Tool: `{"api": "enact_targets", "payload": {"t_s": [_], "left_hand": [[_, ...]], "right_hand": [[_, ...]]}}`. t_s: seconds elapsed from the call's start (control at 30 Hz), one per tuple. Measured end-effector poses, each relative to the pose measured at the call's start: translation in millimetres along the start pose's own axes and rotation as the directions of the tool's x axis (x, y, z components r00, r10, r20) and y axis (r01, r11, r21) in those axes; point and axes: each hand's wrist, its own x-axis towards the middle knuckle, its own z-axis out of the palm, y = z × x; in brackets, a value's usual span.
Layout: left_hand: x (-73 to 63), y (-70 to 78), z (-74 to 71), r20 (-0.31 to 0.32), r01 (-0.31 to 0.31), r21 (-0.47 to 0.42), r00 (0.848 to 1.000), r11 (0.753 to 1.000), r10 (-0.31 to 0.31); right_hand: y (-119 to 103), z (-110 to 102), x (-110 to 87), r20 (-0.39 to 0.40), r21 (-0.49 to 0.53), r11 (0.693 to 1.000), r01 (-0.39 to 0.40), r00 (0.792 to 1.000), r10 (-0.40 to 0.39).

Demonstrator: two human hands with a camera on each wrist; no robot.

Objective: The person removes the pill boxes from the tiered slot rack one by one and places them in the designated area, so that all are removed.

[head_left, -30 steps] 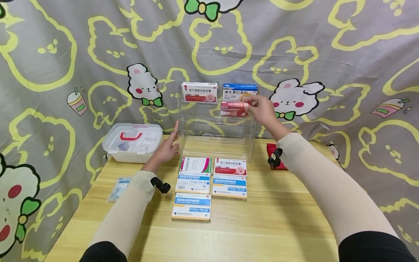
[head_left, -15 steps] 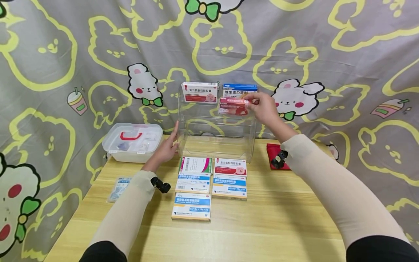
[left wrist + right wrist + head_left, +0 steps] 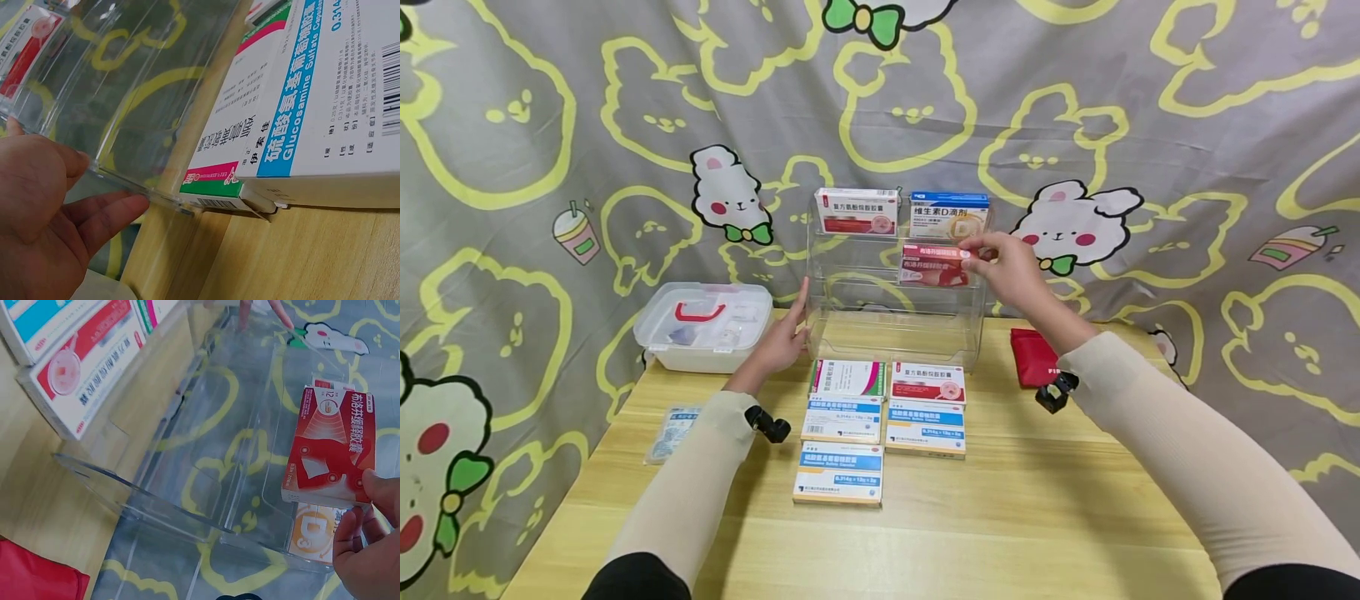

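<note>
My right hand (image 3: 1011, 271) pinches a red medicine box (image 3: 931, 267) by its right end, thumb against fingers. The box is held in front of the clear acrylic tiered rack (image 3: 891, 315), just below a blue-and-white vitamin D box (image 3: 949, 215) in the top tier. A white-and-red capsule box (image 3: 857, 213) stands at the top left. In the right wrist view the red box (image 3: 331, 447) partly covers the vitamin D box (image 3: 312, 534). My left hand (image 3: 784, 342) touches the rack's left side, fingers extended; in the left wrist view its fingertips (image 3: 134, 205) lie along the clear edge.
Several medicine boxes lie before the rack, among them a blue-and-white glucosamine box (image 3: 838, 475) and a red-and-white box (image 3: 928, 384). A lidded plastic case (image 3: 703, 325) sits left, near a small packet (image 3: 672, 433). A red pouch (image 3: 1033, 358) lies right. A patterned curtain (image 3: 880, 100) hangs behind.
The red medicine box rose slightly, then came down lower in front of the rack, uncovering more of the vitamin D box. My right forearm shifted right. My left hand stays put.
</note>
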Motion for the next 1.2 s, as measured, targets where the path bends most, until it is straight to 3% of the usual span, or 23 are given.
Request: {"api": "enact_targets", "payload": {"t_s": [0.5,1.2], "left_hand": [[-2.1,1.2,-1.1,-0.006,0.004,0.005,1.0,1.0,-0.004],[-0.7,-0.8,0.9,-0.009,-0.006,0.013,1.0,1.0,0.006]], "right_hand": [[15,15,-54.4,0.137,0.006,0.993,0.116,0.984,-0.115],[53,48,-141.4,0.312,0.063,0.992,0.11,0.942,-0.124]]}}
